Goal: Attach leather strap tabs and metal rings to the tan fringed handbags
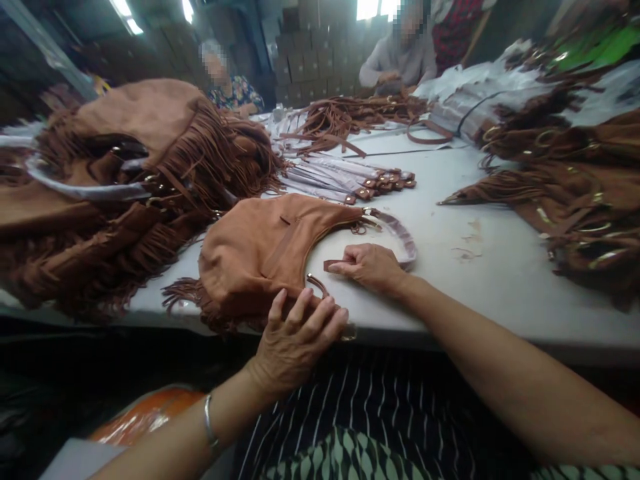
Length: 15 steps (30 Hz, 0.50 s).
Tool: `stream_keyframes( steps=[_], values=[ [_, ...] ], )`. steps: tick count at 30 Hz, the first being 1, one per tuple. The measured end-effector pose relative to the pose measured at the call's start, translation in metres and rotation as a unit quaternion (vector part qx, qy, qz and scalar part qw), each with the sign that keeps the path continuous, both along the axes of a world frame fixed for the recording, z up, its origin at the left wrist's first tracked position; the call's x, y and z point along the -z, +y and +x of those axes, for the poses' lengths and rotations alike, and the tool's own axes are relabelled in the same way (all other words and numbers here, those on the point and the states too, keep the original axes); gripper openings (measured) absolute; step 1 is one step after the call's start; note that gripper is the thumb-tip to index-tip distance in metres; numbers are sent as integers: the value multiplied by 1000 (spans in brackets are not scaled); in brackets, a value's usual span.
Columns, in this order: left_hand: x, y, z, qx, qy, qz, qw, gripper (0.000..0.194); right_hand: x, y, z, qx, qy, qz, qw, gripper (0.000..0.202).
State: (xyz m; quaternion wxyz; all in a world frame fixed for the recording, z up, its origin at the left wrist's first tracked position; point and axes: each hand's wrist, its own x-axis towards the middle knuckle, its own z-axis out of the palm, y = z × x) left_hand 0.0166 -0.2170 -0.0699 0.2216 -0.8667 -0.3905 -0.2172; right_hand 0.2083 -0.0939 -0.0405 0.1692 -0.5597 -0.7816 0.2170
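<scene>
A tan suede bag with fringe lies on the white table in front of me. My left hand rests on the bag's near edge, fingers spread. Just right of the bag, my right hand is closed on the end of a brown strap, between thumb and fingers. A handle in clear wrapping curves from the bag's far corner round behind my right hand. A small metal-tipped zipper end sticks up near the bag's opening.
Fringed brown bags are heaped at the left, more bags at the right. Wrapped straps and loose brown straps lie farther back on the table. Two people sit across it, near stacked boxes.
</scene>
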Motion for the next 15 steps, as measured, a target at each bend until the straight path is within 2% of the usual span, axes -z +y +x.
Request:
stream_keyframes(
  steps=[2, 4, 6, 8, 10, 12, 15],
  values=[
    [-6, 23, 1, 6, 21, -15, 1000, 40, 1, 1, 3, 4, 84, -24, 996, 53],
    [-22, 43, 0, 32, 44, -64, 996, 39, 0, 2, 8, -1, 202, -67, 977, 52],
    [-43, 59, -2, 46, 48, -120, 990, 42, -3, 2, 13, -8, 322, -117, 940, 49],
    [-64, 73, -2, 29, 18, -160, 986, 42, -9, 3, 19, -12, 413, -163, 896, 45],
    [-81, 85, 0, 24, -24, -193, 981, 34, -18, 6, 25, -14, 459, -192, 868, 41],
    [-91, 98, 6, 39, -66, -218, 973, 26, -30, 11, 32, -16, 473, -200, 858, 39],
    [-92, 116, 18, 46, -124, -248, 960, 26, -45, 20, 43, 2, 491, -190, 850, 37]
  ],
)
